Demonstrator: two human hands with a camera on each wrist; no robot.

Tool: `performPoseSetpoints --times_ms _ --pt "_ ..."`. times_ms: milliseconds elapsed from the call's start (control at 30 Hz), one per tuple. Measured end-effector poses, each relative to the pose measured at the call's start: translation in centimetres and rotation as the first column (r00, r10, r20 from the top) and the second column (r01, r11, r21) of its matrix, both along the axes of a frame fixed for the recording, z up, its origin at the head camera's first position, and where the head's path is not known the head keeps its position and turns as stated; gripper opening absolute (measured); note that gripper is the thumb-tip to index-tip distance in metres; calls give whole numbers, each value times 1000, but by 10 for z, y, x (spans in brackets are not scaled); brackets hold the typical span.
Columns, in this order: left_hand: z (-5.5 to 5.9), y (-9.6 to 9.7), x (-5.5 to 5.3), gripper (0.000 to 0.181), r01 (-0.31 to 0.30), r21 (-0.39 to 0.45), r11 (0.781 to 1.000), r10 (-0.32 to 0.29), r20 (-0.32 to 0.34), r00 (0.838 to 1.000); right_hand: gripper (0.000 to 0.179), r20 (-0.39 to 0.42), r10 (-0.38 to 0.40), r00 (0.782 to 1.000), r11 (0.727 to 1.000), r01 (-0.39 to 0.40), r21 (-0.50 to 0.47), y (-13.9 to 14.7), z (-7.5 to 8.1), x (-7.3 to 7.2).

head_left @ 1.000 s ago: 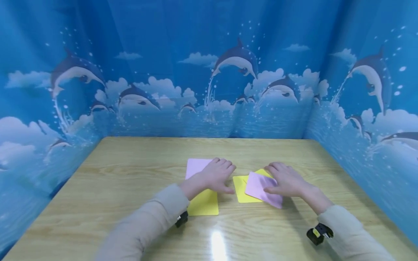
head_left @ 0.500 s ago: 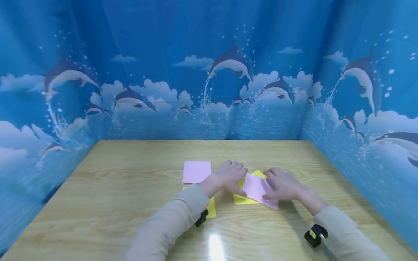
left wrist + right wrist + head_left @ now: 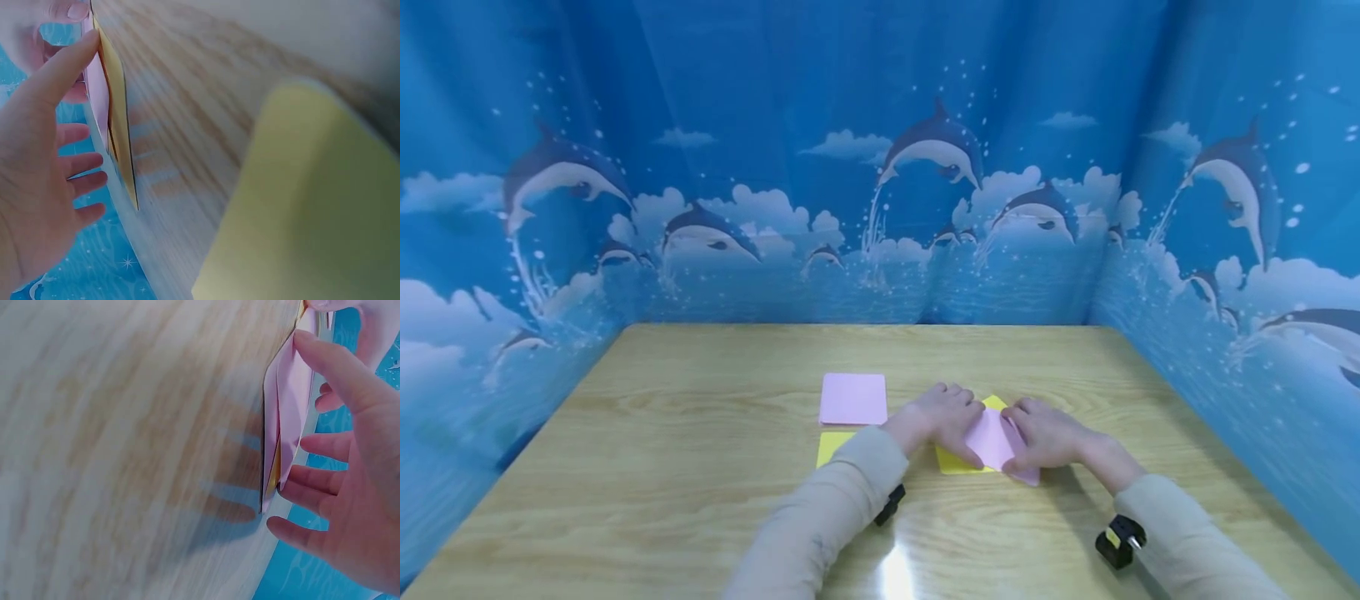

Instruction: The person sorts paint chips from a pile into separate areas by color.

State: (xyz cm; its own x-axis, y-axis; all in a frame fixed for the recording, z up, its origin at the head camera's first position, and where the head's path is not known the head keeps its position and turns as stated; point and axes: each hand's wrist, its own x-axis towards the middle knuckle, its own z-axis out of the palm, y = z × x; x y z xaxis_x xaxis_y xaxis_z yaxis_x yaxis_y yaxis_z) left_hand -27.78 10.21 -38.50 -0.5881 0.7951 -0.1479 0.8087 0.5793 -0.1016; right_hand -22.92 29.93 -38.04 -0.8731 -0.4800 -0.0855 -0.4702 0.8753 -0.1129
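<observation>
In the head view, two pink square cards (image 3: 991,440) lie on a yellow square card (image 3: 953,462) right of centre on the table. My left hand (image 3: 946,421) rests at their left side, its thumb touching the near edge, its other fingers loosely extended. From the right, my right hand (image 3: 1048,433) pinches the upper pink card, thumb at the near edge and fingers curled at the far side. The right wrist view shows this upper pink card (image 3: 295,394) lifted slightly off a lower one. How many sheets lie underneath is hidden.
To the left, a pink square card (image 3: 853,399) lies behind a yellow square card (image 3: 831,447), which my left sleeve partly covers. The wooden table (image 3: 700,433) ends at a blue dolphin-print curtain (image 3: 737,275) at the back and sides.
My left hand has moved right, from above the left cards to the edge of the right-hand cards. My right hand's fingers have curled onto the upper pink card.
</observation>
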Motion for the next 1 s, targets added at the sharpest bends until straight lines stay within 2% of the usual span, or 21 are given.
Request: performPoseSetpoints --times_ms 200,533,700,1000 --pt "2 2 2 85 9 -10 1000 -9 51 999 80 42 -19 999 1000 19 1 -1 3 2" --pt "2 4 3 79 26 10 1000 -27 53 998 87 92 -49 995 998 52 -29 -3 3 3" --pt "1 4 3 79 10 17 1000 -11 72 997 86 80 -25 996 998 29 -48 -4 3 3" --pt "1 4 1 80 -21 17 1000 19 107 994 87 52 -21 998 1000 22 -16 -6 3 1"
